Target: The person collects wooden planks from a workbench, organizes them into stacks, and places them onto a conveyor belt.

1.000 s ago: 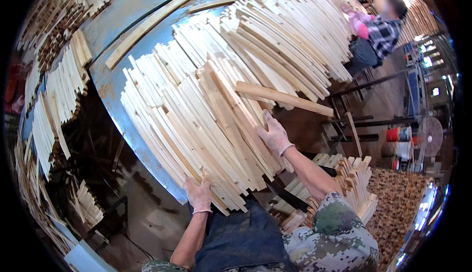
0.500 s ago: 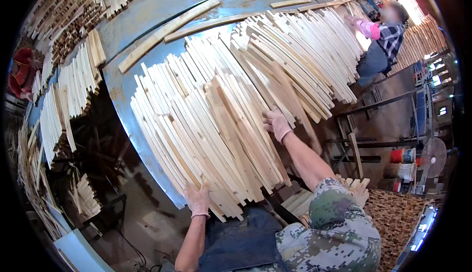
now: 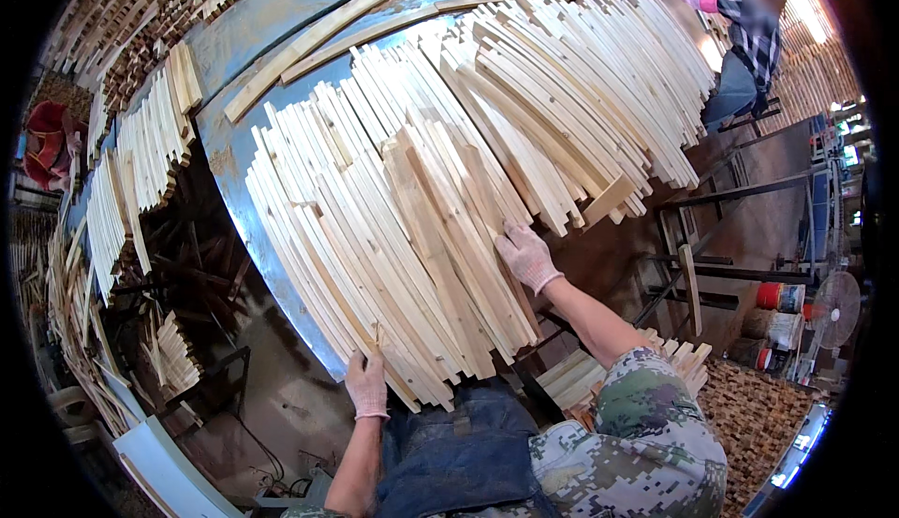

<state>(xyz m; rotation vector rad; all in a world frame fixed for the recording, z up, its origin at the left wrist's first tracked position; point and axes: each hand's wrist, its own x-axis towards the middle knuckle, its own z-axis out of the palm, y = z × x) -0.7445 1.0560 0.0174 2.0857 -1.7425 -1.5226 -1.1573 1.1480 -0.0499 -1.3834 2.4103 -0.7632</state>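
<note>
Long pale wooden strips (image 3: pixel 375 237) lie side by side in a broad layer across a blue-grey metal table (image 3: pixel 223 157). At the layer's near left end, my gloved left hand (image 3: pixel 367 387) closes on a strip's end, its fingertips partly hidden. Farther right, my gloved right hand (image 3: pixel 526 258) has its fingers curled round the side of a browner wooden strip (image 3: pixel 484 190), which is slightly blurred. Several darker strips lie slantwise over the middle of the layer. One short-looking strip (image 3: pixel 609 199) sticks out at the right edge.
A co-worker (image 3: pixel 749 40) in a checked shirt is at the far right end of the table. Loose boards (image 3: pixel 328 36) lie behind the layer. More strips (image 3: pixel 150 171) are stacked at left. A metal frame (image 3: pixel 740 195), buckets (image 3: pixel 782 317) and a fan (image 3: pixel 836 310) are at right.
My right hand has come slightly nearer and its spread fingers have closed. The blurred strip beside it has swung away to the right edge of the layer. My left hand has shifted slightly left.
</note>
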